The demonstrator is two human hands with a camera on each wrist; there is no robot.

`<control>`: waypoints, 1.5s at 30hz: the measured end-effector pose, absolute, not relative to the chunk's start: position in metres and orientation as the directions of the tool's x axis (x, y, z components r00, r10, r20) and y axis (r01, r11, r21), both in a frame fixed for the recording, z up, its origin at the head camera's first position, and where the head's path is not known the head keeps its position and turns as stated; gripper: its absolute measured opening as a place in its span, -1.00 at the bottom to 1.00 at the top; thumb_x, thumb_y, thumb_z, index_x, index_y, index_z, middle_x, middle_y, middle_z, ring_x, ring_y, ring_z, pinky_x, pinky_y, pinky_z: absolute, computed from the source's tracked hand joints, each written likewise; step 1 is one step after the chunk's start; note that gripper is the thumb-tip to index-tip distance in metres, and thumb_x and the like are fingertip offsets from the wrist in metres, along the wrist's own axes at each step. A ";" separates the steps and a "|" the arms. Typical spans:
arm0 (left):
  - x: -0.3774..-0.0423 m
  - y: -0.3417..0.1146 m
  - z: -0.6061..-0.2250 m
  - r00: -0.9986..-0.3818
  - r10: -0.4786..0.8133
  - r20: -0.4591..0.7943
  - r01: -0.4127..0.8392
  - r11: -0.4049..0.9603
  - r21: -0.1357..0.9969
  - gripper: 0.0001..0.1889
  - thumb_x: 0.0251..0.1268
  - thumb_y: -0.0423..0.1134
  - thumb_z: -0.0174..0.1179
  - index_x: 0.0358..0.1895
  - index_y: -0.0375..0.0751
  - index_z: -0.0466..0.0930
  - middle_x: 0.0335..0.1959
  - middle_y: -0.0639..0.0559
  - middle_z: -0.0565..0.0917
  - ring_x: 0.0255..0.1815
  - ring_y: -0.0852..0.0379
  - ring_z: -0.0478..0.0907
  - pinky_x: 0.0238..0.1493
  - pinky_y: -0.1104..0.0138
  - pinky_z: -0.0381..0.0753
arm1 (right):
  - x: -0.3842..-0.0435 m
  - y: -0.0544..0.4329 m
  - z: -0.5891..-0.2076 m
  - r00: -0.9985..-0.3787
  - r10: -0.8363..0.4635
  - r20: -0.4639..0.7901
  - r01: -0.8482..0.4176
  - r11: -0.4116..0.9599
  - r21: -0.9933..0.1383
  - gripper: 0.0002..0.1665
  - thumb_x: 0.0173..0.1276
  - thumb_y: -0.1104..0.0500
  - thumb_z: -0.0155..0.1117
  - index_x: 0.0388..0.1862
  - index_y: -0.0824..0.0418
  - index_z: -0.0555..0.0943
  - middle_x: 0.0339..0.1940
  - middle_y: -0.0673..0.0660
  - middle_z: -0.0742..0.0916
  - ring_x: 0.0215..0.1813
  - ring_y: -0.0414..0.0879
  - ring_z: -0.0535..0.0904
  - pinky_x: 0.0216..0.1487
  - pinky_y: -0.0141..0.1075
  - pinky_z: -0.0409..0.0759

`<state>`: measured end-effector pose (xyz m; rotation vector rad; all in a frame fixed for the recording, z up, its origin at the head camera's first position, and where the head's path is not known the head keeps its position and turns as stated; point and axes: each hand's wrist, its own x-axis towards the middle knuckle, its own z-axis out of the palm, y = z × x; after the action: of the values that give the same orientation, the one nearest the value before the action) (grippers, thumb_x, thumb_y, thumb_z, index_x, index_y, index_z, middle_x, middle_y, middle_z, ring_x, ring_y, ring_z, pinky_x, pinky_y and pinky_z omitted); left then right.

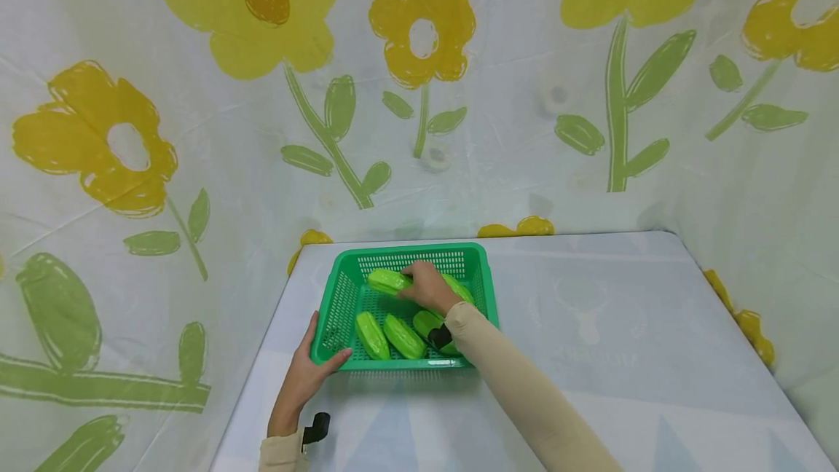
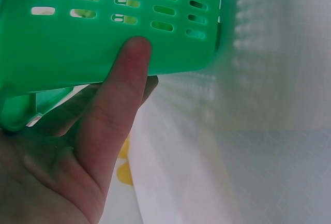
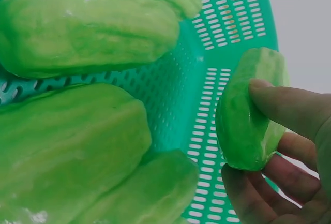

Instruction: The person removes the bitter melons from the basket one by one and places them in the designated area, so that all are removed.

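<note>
A green plastic basket (image 1: 350, 266) with slotted walls holds several pale green ridged gourds, among them a front left gourd (image 1: 372, 336) and a middle gourd (image 1: 404, 337). My right hand (image 1: 429, 288) is over the basket's back part and pinches one gourd (image 3: 245, 118) between thumb and fingers, tilted near the slotted wall. Another gourd (image 1: 457, 287) shows partly behind that hand. At the basket's front left corner, my left hand (image 1: 309, 370) touches the outside with extended fingers. Its thumb presses the wall in the left wrist view, while the other fingers are partly hidden.
The basket stands at the back left of a pale-covered table (image 1: 590, 326). A white curtain (image 1: 498, 130) with yellow flowers hangs behind it and along both sides. Each wrist wears a small black device.
</note>
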<state>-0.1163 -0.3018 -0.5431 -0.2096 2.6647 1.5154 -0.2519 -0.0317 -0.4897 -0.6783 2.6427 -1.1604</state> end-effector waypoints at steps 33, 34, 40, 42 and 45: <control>-0.116 -0.303 -0.544 -0.990 -0.071 -0.119 -0.138 0.504 0.852 0.19 0.29 0.06 0.41 0.72 0.12 -0.38 0.75 -0.20 -0.16 0.73 -0.35 -0.16 0.58 -0.35 0.06 | -0.252 0.000 -0.459 -0.890 -0.456 0.024 -0.307 0.557 -0.772 -0.35 0.36 0.18 0.48 0.39 0.34 0.56 0.34 0.30 0.68 0.27 0.15 0.67 0.21 -0.02 0.69; -0.116 -0.303 -0.543 -0.990 -0.071 -0.118 -0.138 0.504 0.853 0.19 0.29 0.05 0.41 0.72 0.12 -0.38 0.75 -0.20 -0.16 0.73 -0.35 -0.16 0.58 -0.35 0.06 | -0.251 0.002 -0.458 -0.891 -0.452 0.025 -0.304 0.557 -0.773 -0.35 0.37 0.17 0.47 0.39 0.33 0.56 0.34 0.29 0.69 0.25 0.14 0.68 0.19 -0.02 0.69; -0.116 -0.302 -0.543 -0.991 -0.074 -0.114 -0.135 0.506 0.852 0.19 0.30 0.04 0.40 0.72 0.07 -0.38 0.75 -0.20 -0.16 0.73 -0.35 -0.15 0.59 -0.35 0.07 | -0.248 0.013 -0.451 -0.897 -0.441 0.028 -0.312 0.586 -0.748 -0.35 0.37 0.14 0.47 0.39 0.32 0.57 0.34 0.29 0.68 0.27 0.15 0.67 0.24 0.01 0.67; -0.116 -0.302 -0.543 -0.991 -0.075 -0.112 -0.134 0.508 0.851 0.19 0.29 0.05 0.40 0.72 0.08 -0.38 0.75 -0.20 -0.16 0.73 -0.35 -0.14 0.58 -0.35 0.07 | -0.248 0.017 -0.449 -0.896 -0.442 0.034 -0.321 0.593 -0.739 -0.35 0.36 0.14 0.48 0.39 0.32 0.57 0.34 0.30 0.69 0.26 0.15 0.68 0.24 0.02 0.67; -0.116 -0.303 -0.544 -0.991 -0.075 -0.109 -0.132 0.505 0.853 0.19 0.29 0.05 0.40 0.72 0.08 -0.37 0.75 -0.20 -0.16 0.73 -0.35 -0.15 0.58 -0.35 0.07 | -0.248 0.023 -0.448 -0.894 -0.446 0.045 -0.334 0.594 -0.732 -0.35 0.35 0.14 0.48 0.38 0.34 0.57 0.32 0.31 0.69 0.19 0.15 0.70 0.17 0.01 0.69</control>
<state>-0.1156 -0.3030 -0.5437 -0.1843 2.6746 1.5242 -0.2484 0.0232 -0.4482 -0.6590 2.6751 -1.1837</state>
